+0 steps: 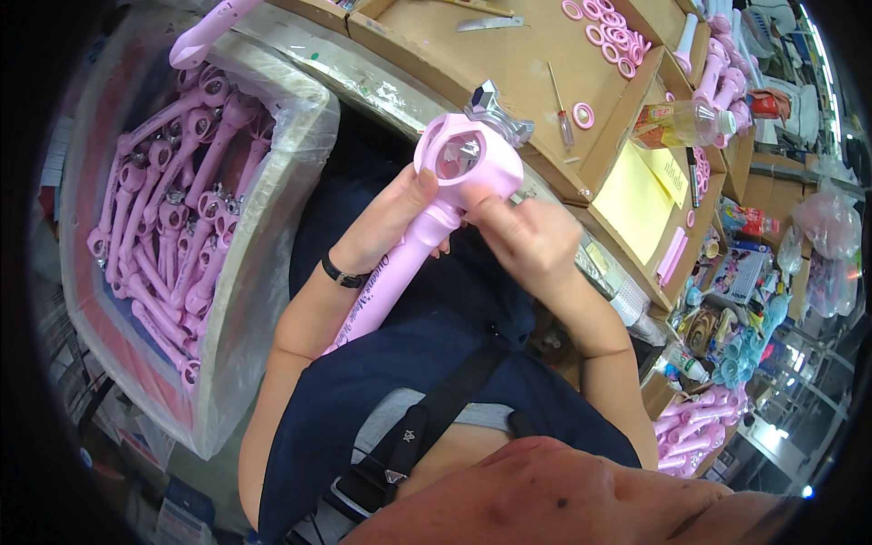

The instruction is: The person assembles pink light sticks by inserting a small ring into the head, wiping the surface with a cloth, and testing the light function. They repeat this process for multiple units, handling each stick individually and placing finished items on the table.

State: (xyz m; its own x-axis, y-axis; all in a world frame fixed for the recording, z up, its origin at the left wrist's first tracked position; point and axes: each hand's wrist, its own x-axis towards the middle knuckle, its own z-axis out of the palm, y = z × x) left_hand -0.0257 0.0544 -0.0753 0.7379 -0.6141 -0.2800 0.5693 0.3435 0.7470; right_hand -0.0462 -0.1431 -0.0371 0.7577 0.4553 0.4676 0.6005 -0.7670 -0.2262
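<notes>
A large pink toy wand point(391, 277) slants across my lap, its handle toward my body and its head up and away. The round head has an oval opening with a clear faceted piece point(460, 156) inside, and a silver crown point(497, 113) tops it. My left hand point(392, 216) is wrapped round the neck just under the head, thumb against the head's left side. On the other side my right hand point(534, 238) is closed, with its fingers curled and fingertips pressed to the lower right of the head. Whether a small part sits between those fingertips is hidden.
At left stands a plastic-lined bin point(309, 118) full of pink wands. The cardboard-edged bench point(436, 54) ahead holds pink rings point(613, 36), a screwdriver point(563, 123), a blade point(490, 24), a bottle point(677, 124) and yellow paper point(627, 204). More pink wands point(699, 422) lie at lower right.
</notes>
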